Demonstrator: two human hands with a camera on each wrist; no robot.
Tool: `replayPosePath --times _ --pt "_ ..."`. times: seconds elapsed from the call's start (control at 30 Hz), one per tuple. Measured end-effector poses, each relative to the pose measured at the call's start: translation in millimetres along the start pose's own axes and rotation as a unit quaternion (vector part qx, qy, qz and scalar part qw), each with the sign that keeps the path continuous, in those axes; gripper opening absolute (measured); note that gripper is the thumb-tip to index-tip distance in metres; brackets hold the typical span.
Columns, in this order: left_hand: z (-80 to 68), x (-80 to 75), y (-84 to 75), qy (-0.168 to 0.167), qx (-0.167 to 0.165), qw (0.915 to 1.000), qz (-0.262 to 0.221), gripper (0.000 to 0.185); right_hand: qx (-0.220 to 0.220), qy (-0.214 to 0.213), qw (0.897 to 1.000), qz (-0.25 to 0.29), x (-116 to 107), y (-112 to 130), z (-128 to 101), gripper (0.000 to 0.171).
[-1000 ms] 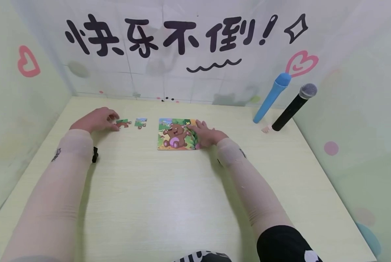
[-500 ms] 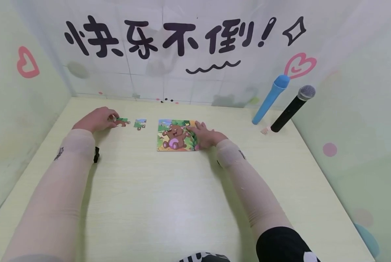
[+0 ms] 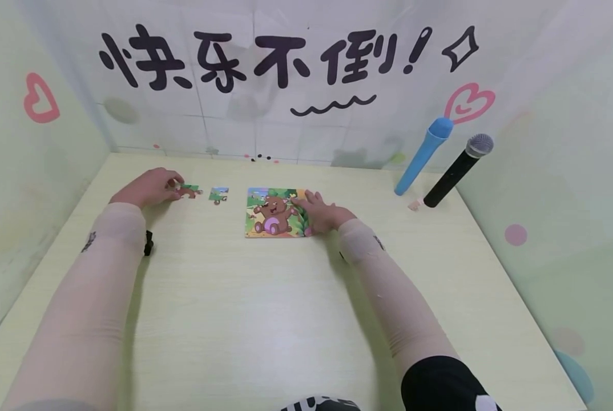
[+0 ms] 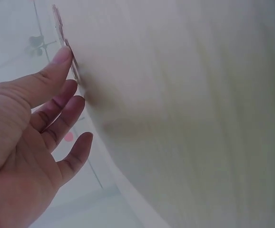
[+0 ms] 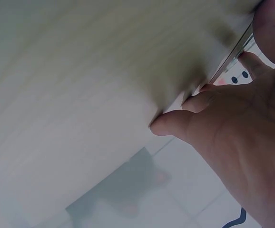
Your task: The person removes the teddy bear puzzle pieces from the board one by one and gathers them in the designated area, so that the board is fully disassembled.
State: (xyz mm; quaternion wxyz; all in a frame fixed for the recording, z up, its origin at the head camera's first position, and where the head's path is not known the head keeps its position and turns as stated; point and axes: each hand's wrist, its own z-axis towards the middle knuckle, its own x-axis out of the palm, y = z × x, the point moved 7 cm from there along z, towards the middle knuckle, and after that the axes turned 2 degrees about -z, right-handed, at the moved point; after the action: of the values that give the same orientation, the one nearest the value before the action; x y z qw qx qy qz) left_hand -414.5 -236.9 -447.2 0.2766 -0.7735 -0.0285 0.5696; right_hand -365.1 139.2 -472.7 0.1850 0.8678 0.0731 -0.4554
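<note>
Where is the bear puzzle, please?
In the head view, the bear puzzle lies just left of centre, with the right hand on its right side.

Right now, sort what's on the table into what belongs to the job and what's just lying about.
Apparently part of the job:
puzzle, right hand on its edge
held piece, in the left hand
loose piece, between those two

Apparently just lying about:
blue microphone
black microphone
pinkish scrap, too small to identify
</note>
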Motion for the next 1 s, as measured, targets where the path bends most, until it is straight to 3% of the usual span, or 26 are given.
replayPosePath --times 0.4,0.57,0.8,1.0 --pt "-2.9 -6.0 -5.0 0.0 -0.008 0.9999 -0.011 0.05 0.005 -0.019 1.0 0.023 -2.8 0.6 0.1 0.102" --pt "-0.5 -9.3 -21.7 -0.005 0.0 0.9999 -0.01 0.053 0.022 -0.02 0.999 0.038 -2.3 -1.7 1.0 0.103" --pt "0.9 -7.7 -45.6 0.001 0.011 0.9999 -0.013 0.05 0.026 -0.005 1.0 -0.015 -1.0 -0.5 0.9 0.099" --pt "3.7 -1.5 -65.7 0.006 0.019 0.9997 -0.016 0.047 0.024 0.0 1.0 -0.013 0.9 0.9 -1.2 0.099"
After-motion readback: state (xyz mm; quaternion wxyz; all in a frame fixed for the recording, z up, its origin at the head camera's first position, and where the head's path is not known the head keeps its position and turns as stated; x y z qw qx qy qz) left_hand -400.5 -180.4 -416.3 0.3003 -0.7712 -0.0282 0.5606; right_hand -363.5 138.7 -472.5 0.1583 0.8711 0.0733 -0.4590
